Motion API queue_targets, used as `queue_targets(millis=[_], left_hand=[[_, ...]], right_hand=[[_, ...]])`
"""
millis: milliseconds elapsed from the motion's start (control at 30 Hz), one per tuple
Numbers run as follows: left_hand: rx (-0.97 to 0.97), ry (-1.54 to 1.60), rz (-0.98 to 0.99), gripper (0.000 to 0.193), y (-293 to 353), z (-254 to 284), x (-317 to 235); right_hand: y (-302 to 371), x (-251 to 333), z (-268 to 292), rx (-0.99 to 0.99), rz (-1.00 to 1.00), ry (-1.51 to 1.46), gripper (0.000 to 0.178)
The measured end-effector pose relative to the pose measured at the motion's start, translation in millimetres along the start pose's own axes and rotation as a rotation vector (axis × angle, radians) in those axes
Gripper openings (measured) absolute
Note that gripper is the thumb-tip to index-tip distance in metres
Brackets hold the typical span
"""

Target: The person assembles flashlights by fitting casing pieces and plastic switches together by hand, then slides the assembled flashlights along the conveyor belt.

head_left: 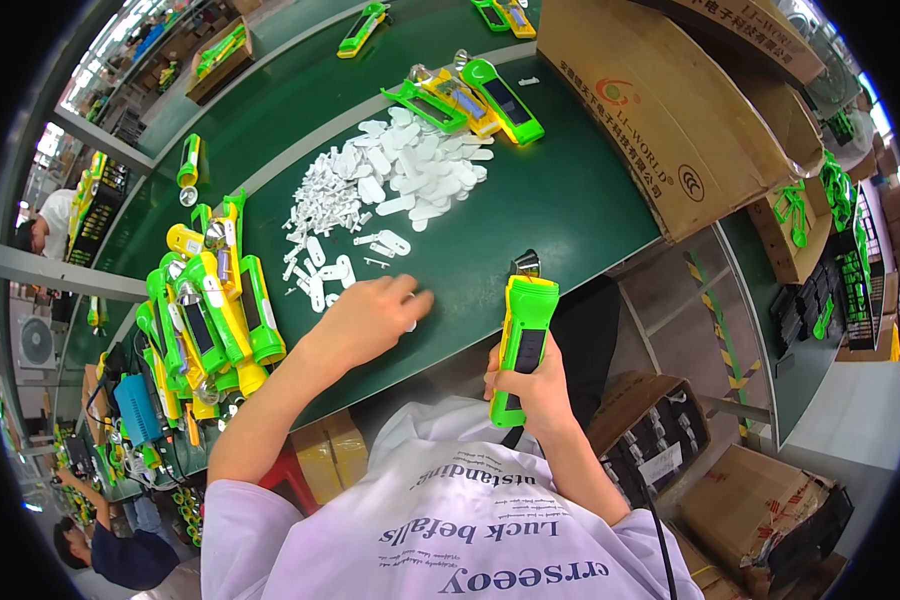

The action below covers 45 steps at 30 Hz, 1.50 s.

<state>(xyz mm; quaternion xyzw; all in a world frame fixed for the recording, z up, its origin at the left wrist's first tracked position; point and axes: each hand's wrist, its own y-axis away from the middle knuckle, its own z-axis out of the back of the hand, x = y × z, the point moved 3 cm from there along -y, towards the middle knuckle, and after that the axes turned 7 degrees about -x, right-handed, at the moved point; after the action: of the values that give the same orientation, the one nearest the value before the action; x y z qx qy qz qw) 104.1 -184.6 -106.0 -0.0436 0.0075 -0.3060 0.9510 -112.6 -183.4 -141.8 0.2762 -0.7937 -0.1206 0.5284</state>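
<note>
And the right hand (542, 388) has 1 green-and-yellow flashlight (522, 350) wrapped in its fingers, right at the near edge of the green table (570, 205)! Left hand (365, 318) over the tabletop, fingers curled; no telling whether they pinch anything. Just beyond, white plastic pieces (425, 170) heaped; leftward, piled flashlights (210, 310); far right, a cardboard box (660, 120).

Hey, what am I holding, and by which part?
Your right hand grips a green flashlight by its rear half, away from the reflector. Left hand: can't tell.
</note>
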Motion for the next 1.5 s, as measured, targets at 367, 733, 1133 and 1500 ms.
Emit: queue_targets(millis=[367, 733, 1133, 1500], left_hand=[[0.091, 0.303, 0.472, 0.039, -15, -3, -9], [0.084, 0.332, 0.316, 0.034, -21, -9, -4], [-0.276, 1.688, 0.564, 0.030, -33, -11, -51], [-0.335, 1.516, 0.743, 0.026, -34, -9, -64]], right_hand=[[-2, -1, 1, -0.006, 0.012, 0.007, 0.056], [0, -3, 2, 0.023, 0.001, -0.008, 0.057], [4, -6, 2, 0.064, -0.010, -0.028, 0.057], [-1, -6, 5, -0.014, 0.139, 0.077, 0.061]])
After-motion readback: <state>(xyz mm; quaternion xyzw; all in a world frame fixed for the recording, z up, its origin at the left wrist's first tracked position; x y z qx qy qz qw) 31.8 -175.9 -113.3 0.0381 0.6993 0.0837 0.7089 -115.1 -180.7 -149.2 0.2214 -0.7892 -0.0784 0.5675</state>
